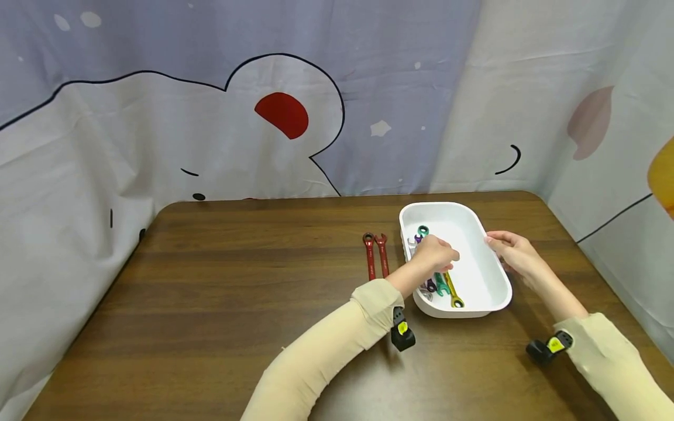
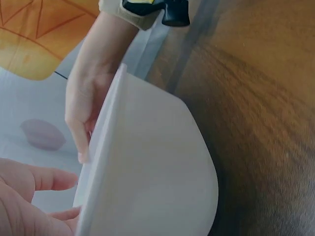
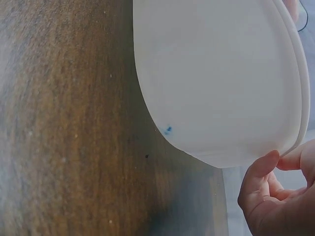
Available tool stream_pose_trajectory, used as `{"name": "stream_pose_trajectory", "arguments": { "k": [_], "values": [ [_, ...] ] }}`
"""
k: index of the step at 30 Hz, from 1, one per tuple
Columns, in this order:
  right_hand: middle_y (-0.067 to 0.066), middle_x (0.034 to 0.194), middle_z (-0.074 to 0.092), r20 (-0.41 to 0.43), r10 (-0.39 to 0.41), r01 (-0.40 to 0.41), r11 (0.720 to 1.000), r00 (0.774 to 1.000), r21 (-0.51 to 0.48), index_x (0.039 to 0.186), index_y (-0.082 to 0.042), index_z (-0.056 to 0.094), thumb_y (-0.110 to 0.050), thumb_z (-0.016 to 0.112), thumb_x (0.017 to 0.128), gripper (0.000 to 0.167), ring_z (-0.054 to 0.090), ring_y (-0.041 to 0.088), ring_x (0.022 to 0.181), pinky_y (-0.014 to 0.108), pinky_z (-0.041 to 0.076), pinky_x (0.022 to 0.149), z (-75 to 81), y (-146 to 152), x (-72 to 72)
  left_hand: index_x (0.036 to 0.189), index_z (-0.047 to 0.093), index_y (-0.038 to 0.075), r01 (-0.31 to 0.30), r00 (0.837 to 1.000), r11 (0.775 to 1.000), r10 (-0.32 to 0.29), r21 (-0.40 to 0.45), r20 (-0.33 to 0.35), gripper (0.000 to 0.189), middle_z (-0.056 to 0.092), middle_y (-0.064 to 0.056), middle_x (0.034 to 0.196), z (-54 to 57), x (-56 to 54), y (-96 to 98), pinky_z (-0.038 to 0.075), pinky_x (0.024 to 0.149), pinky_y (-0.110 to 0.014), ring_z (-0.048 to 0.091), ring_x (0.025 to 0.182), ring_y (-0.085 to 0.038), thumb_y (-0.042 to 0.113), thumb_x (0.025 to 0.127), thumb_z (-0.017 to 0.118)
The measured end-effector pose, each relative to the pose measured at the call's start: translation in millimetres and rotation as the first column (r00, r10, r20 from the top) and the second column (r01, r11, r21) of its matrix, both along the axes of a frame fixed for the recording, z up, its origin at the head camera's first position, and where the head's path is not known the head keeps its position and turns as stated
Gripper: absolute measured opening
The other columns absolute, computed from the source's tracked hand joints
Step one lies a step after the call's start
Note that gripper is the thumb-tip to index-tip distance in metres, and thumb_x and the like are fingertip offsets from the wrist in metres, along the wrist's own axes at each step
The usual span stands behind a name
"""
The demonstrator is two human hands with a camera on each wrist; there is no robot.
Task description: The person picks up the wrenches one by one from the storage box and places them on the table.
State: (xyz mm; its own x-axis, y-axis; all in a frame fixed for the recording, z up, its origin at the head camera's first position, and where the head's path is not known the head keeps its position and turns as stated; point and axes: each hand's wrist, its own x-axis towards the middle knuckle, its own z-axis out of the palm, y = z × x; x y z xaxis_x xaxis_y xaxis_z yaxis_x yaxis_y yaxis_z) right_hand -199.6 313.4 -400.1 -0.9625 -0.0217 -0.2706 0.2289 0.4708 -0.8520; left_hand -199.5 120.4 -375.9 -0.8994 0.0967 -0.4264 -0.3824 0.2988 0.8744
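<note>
A white plastic tray [image 1: 483, 275] stands on the right part of the table. Combination wrenches lie along its left side: a yellow wrench [image 1: 456, 297], a green wrench [image 1: 441, 286], and purple and silver ones partly covered. My left hand [image 1: 436, 252] reaches over the tray's left rim, just above the yellow wrench's upper end. In the left wrist view its thumb and finger [image 2: 54, 179] are apart, with no tool visible between them; the rim hides part of the fingertips. With thumb and index finger, my right hand [image 1: 516, 254] pinches the right rim, also seen in the right wrist view.
Two red wrenches [image 1: 370, 257] lie side by side on the table, left of the tray, their lower ends behind my left forearm. The brown wooden table [image 1: 237, 304] reaches back to a printed curtain [image 1: 210, 134]. Each wrist carries a black camera.
</note>
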Motion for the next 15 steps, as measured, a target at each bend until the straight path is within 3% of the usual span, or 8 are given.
{"name": "stream_pose_trajectory", "arguments": {
  "k": [4,7,10,12,15],
  "values": [
    [-0.025,0.081,0.055,0.001,-0.003,0.003,1.000,1.000,-0.017,0.142,0.006,0.031,-0.036,0.046,0.100,0.061,0.055,-0.003,0.074,0.021,0.053,0.063,-1.8,0.7,-0.9,0.093,0.068,-0.001,0.024,0.999,0.990,-0.028,-0.137,-0.020,0.017,0.062,-0.008,0.079,-2.3,-2.9,-1.8,0.058,0.065,-0.027,0.068,0.076,-0.023,0.009,0.081,0.073],
    [-0.026,0.082,0.055,0.003,-0.002,0.002,1.000,1.000,-0.030,0.142,0.007,0.031,-0.035,0.046,0.100,0.061,0.055,-0.003,0.074,0.021,0.053,0.063,-3.2,1.7,-2.1,0.086,0.067,0.001,0.048,0.998,0.975,-0.054,-0.215,-0.025,0.016,0.056,-0.005,0.071,-4.4,-4.1,-2.7,0.049,0.054,-0.024,0.063,0.067,-0.020,0.014,0.081,0.074],
    [-0.026,0.082,0.055,0.001,0.002,-0.002,0.999,1.000,-0.039,0.142,0.007,0.030,-0.034,0.046,0.101,0.061,0.056,-0.003,0.075,0.021,0.053,0.063,-3.7,2.7,-2.8,0.086,0.063,0.000,0.046,0.999,0.978,-0.049,-0.206,-0.010,0.018,0.050,-0.003,0.067,-5.7,-4.8,-1.7,0.043,0.051,-0.022,0.053,0.059,-0.016,0.013,0.080,0.074],
    [-0.027,0.082,0.055,-0.001,0.003,-0.003,0.999,1.000,-0.034,0.142,0.007,0.030,-0.035,0.046,0.100,0.061,0.056,-0.003,0.076,0.022,0.053,0.064,-3.6,2.9,-2.6,0.093,0.062,0.000,0.041,0.999,0.981,-0.040,-0.192,0.005,0.023,0.053,-0.004,0.069,-7.0,-5.4,-0.2,0.047,0.055,-0.022,0.050,0.059,-0.014,0.013,0.079,0.075],
    [-0.025,0.084,0.055,-0.001,0.008,-0.008,1.000,1.000,-0.026,0.142,0.007,0.031,-0.036,0.046,0.100,0.062,0.055,-0.003,0.077,0.022,0.053,0.065,-2.5,1.9,-1.5,0.111,0.061,-0.001,0.041,0.999,0.984,-0.036,-0.173,0.030,0.038,0.062,-0.008,0.084,-7.7,-5.2,1.6,0.056,0.069,-0.026,0.057,0.068,-0.016,0.013,0.079,0.075]
  ]
}}
